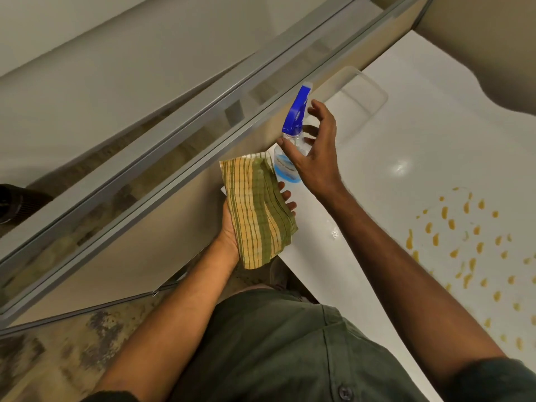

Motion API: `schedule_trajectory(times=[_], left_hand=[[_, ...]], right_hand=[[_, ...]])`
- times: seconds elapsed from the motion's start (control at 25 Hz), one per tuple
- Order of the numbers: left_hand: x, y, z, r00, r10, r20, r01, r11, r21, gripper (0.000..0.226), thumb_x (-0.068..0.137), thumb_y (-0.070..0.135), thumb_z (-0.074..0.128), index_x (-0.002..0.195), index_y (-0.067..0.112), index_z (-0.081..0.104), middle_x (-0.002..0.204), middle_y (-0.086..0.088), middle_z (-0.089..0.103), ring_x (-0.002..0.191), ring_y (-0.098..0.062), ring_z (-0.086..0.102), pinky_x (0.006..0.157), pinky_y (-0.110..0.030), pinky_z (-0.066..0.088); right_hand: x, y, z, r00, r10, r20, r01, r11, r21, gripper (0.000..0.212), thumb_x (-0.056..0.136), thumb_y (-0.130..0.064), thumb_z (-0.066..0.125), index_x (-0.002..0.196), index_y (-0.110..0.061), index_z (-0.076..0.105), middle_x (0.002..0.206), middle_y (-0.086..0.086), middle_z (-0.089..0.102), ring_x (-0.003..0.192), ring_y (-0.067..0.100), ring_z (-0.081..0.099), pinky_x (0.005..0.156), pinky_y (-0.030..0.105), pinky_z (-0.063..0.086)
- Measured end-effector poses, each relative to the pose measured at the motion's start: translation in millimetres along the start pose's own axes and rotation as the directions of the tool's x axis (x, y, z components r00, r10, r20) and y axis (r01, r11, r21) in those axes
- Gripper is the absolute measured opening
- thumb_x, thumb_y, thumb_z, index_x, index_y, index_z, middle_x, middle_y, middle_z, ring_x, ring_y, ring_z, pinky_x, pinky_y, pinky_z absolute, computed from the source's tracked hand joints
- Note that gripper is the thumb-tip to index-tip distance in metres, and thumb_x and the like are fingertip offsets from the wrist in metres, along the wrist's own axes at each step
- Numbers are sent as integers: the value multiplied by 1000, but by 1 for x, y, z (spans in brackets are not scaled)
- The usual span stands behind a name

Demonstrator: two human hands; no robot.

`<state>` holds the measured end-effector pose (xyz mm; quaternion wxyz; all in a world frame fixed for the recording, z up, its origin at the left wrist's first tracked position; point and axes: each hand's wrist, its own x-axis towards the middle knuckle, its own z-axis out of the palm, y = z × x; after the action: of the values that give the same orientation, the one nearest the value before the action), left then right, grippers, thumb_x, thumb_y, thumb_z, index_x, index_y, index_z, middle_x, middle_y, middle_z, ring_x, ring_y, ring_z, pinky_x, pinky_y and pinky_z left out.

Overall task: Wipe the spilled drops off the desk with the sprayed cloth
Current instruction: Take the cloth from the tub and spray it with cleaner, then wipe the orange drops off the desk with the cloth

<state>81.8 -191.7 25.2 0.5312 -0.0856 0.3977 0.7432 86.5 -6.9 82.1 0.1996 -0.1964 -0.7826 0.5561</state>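
Note:
A folded green-and-yellow striped cloth [258, 210] lies across the palm of my left hand [229, 227], held just off the desk's left edge. A clear spray bottle with a blue trigger head [297, 111] stands upright on the corner of the white desk [377, 184], just beyond the cloth. My right hand [316, 161] hovers at the bottle's neck with its fingers spread; the thumb is at the neck and the other fingers are apart from it. Several orange-yellow drops [464, 242] are scattered over the desk at the right.
A clear plastic container [362, 91] sits on the desk behind the bottle. A glass partition with a grey metal frame [174, 134] runs along the desk's left side. Speckled floor shows below the partition, and a beige wall rises at the upper right.

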Motion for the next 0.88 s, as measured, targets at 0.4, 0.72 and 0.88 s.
schedule_trajectory(times=[0.4, 0.72, 0.88], left_hand=[[5, -51, 34, 940, -226, 256, 249, 966, -64, 83, 102, 71, 22, 146, 9, 57, 141, -17, 62, 128, -37, 60, 119, -59, 34], [7, -110, 119, 861, -454, 231, 395, 881, 259, 77, 89, 74, 64, 134, 11, 68, 122, -19, 70, 102, -32, 69, 98, -49, 53], [-3, -140, 144, 827, -532, 184, 473, 834, 283, 74, 84, 69, 75, 128, 8, 72, 115, -17, 71, 95, -28, 66, 96, -41, 50]], right_hand=[[-106, 22, -72, 968, 220, -122, -220, 975, 12, 45, 100, -44, 61, 141, -27, 50, 146, -7, 51, 121, 0, 58, 87, 13, 50], [-156, -10, -178, 947, 287, 143, -257, 946, -198, 49, 95, -54, 70, 137, -32, 63, 132, -12, 65, 120, 11, 62, 97, 29, 55], [-194, -18, -229, 945, 253, 208, -223, 962, -160, 15, 97, -29, 74, 110, -24, 77, 109, -9, 69, 110, 14, 67, 100, 41, 57]])
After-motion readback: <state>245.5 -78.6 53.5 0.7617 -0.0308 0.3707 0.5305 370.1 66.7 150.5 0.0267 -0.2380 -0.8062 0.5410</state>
